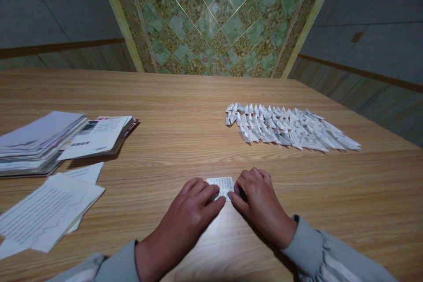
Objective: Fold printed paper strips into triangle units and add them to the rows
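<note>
A small folded piece of printed paper [222,183] lies on the wooden table in front of me. My left hand [194,205] has curled fingers over the paper's left part, the thumb along its lower edge. At the right edge, my right hand [257,198] pinches the same paper between thumb and bent fingers. Both hands rest low at the tabletop, and their fingers hide the paper's sides. Farther off to the right stand rows of small folded paper boats [280,125], several of them, packed close together.
Loose torn printed sheets [53,207] lie at the left. Behind them are a stack of papers [39,132] and a booklet pile [102,134]. The wooden table [172,110] reaches back toward a green tiled wall [211,22].
</note>
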